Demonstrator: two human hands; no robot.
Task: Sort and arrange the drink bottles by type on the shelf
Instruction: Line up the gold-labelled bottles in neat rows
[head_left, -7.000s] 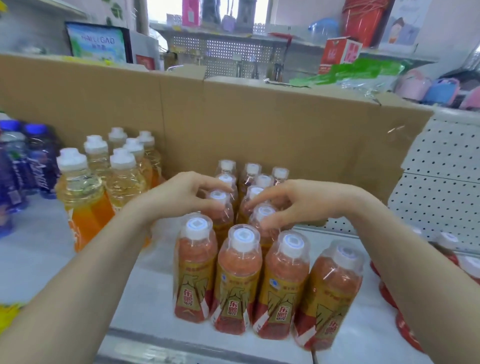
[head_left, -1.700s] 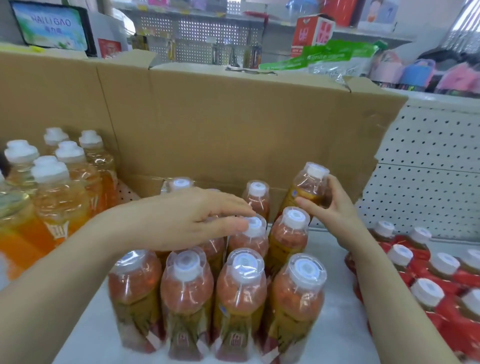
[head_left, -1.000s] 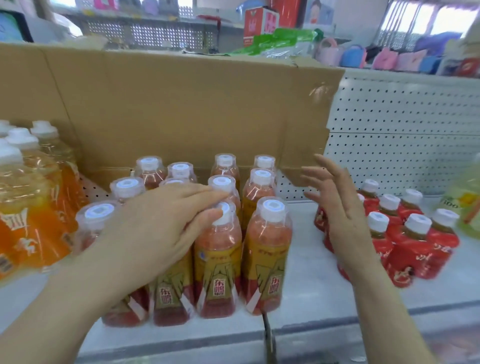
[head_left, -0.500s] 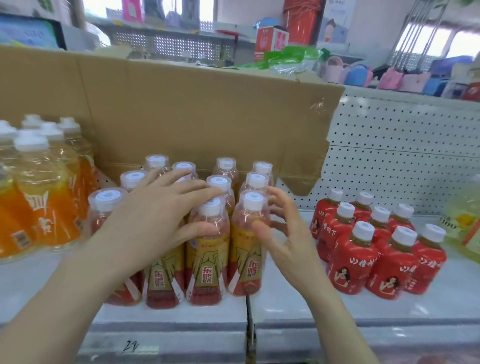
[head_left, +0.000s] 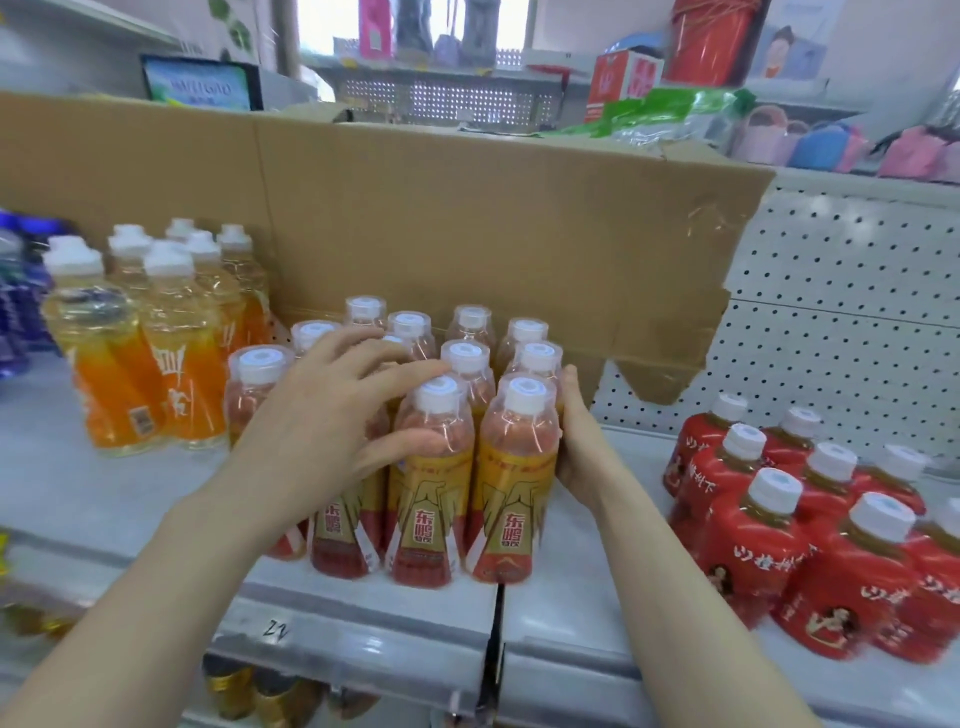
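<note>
Red-gold bottles (head_left: 511, 467): left hand (head_left: 322, 431) fingers splayed over them, hiding some; right hand (head_left: 576, 441) pressed flat alongside.

The left hand (head_left: 332, 421) and right hand (head_left: 579, 447) are bare; the left forearm (head_left: 156, 571) and right forearm (head_left: 675, 597) are bare too, uncovered as far as the picture's lower edge. The fingers (head_left: 410, 371) are slender; the nails seem short and plain, though blur leaves that unsure.
</note>
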